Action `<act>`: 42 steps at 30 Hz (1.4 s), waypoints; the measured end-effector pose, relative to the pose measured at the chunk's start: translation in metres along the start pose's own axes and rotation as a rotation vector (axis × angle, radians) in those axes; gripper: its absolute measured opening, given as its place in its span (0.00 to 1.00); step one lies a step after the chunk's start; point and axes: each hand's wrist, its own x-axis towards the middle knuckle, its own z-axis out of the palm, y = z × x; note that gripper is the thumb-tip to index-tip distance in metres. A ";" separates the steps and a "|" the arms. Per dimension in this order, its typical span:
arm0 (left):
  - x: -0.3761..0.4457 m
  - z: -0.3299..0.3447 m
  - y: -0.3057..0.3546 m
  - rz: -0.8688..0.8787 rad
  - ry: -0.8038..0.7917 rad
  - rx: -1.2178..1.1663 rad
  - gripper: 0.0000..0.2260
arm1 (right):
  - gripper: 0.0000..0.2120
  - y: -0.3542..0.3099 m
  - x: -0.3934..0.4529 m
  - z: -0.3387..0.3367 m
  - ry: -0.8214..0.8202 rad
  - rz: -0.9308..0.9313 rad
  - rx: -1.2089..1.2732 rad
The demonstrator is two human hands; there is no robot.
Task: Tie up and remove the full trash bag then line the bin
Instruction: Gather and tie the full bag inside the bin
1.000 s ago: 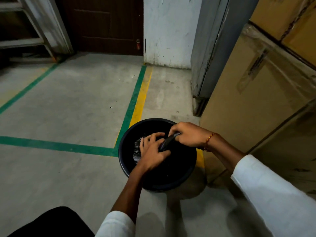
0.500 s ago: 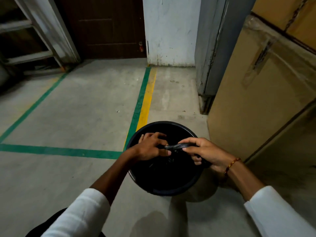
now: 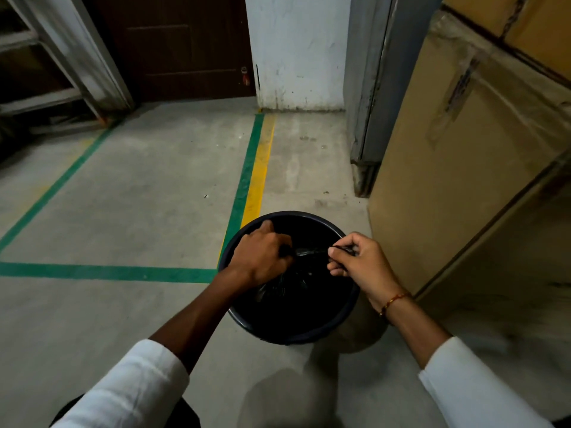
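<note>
From the head camera, a round black bin (image 3: pixel 292 333) stands on the grey concrete floor (image 3: pixel 129 193), just beside a large cardboard box (image 3: pixel 457 168) on its right. Inside the bin sits a black trash bag (image 3: pixel 290 284), its glossy plastic gathered toward the middle of the opening.

Both hands are over the mouth of the bin. The left hand (image 3: pixel 261 257) is closed into a fist around one twisted end of the bag, knuckles up, its fingers (image 3: pixel 279 242) curled tight on the plastic. The right hand (image 3: pixel 360 262) pinches the other end between thumb and forefinger, the remaining fingers (image 3: pixel 335 268) folded under. Between the two hands a short twisted strand of the bag (image 3: pixel 309 251) runs taut and roughly level across the bin's opening. Whether a knot has formed in that strand is too dark to tell.

A thin red-and-gold bracelet (image 3: pixel 394 302) circles the right wrist, and both forearms come out of white sleeves (image 3: pixel 129 387) pushed back.

On the floor, a green painted line (image 3: pixel 105 270) runs across to the left of the bin and meets a green and yellow stripe (image 3: pixel 253 168) leading away to a white wall (image 3: pixel 296 50). A dark brown door (image 3: pixel 182 47) stands left of that wall, and a grey metal frame (image 3: pixel 370 88) rises between the wall and the cardboard box.
</note>
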 end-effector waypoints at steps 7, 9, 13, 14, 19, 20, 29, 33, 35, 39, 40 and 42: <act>0.002 0.008 0.014 -0.027 0.188 0.192 0.12 | 0.09 -0.003 -0.019 0.010 -0.006 -0.057 -0.439; 0.004 0.011 0.012 -0.036 0.181 0.152 0.11 | 0.09 -0.002 -0.026 0.016 -0.038 -0.020 -0.378; 0.010 0.004 -0.003 0.102 0.004 -0.094 0.16 | 0.11 0.000 -0.032 0.025 -0.041 0.048 -0.201; 0.012 0.000 -0.009 0.158 -0.076 -0.158 0.17 | 0.10 -0.001 -0.033 0.025 -0.035 0.053 -0.178; 0.009 -0.014 -0.028 0.100 -0.368 -0.465 0.07 | 0.06 -0.029 -0.022 0.016 0.021 0.000 -0.045; 0.006 -0.017 -0.026 0.058 -0.428 -0.516 0.06 | 0.06 -0.037 -0.016 0.015 0.019 -0.030 -0.074; 0.001 -0.040 -0.026 -0.037 -0.527 -0.454 0.06 | 0.09 -0.043 -0.010 0.013 0.038 -0.181 -0.504; 0.001 -0.044 -0.020 0.020 -0.396 -0.175 0.06 | 0.09 -0.022 -0.029 0.013 0.047 -0.265 -0.708; 0.002 -0.041 -0.018 -0.037 -0.376 -0.146 0.05 | 0.10 -0.019 -0.035 0.019 0.020 -0.250 -0.737; -0.002 -0.036 -0.013 -0.172 -0.419 -0.405 0.09 | 0.11 -0.016 -0.048 0.040 -0.091 -0.068 -0.606; -0.004 -0.036 -0.012 -0.187 -0.429 -0.465 0.10 | 0.11 -0.015 -0.052 0.047 -0.124 -0.017 -0.554; -0.009 -0.036 -0.008 -0.194 -0.446 -0.529 0.10 | 0.11 -0.013 -0.060 0.063 -0.170 0.079 -0.423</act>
